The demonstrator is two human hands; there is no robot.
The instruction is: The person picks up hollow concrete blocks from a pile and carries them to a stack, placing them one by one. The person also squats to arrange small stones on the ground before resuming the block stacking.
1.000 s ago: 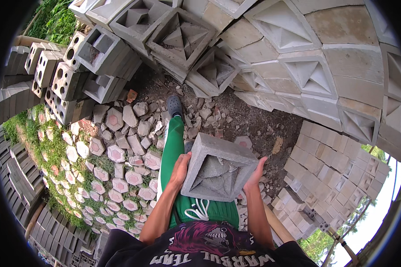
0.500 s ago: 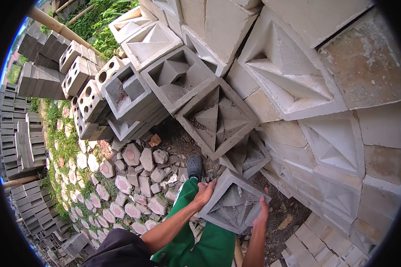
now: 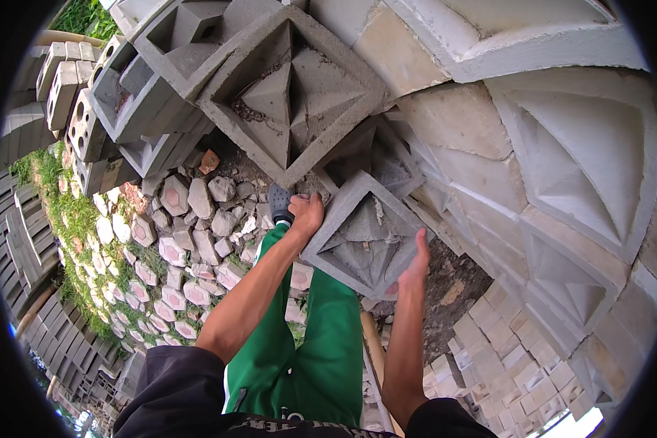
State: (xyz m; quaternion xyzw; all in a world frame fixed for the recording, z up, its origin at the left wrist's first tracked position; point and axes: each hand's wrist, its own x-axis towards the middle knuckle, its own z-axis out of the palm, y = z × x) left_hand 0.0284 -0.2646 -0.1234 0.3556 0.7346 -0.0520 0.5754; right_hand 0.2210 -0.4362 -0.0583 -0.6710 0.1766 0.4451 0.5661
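Observation:
A square grey concrete breeze block [image 3: 366, 244], with a recessed star-like pattern on its face, is held tilted in front of my legs. My left hand [image 3: 306, 213] has its fingers curled at the block's left corner. On the opposite side, my right hand [image 3: 414, 263] presses along the edge with the thumb pointing up; its other fingers are mostly hidden behind the block. Just beyond it, a similar darker block [image 3: 372, 155] sits low, partly covered. Above that lies a larger-looking patterned block [image 3: 292, 98] with dirt and dry bits in its hollows.
Pale patterned blocks [image 3: 584, 153] are stacked as a wall on the right. Grey hollow blocks [image 3: 142, 91] stand at the upper left. Broken stones and hexagonal pavers [image 3: 174, 248] cover the ground left of my shod foot [image 3: 279, 202]. A bamboo pole [image 3: 374, 343] lies below the held block.
My arms reach farther forward with the breeze block, both hands still on it. The whole view has shifted, bringing the stacked blocks closer and showing more of my sleeves and trousers.

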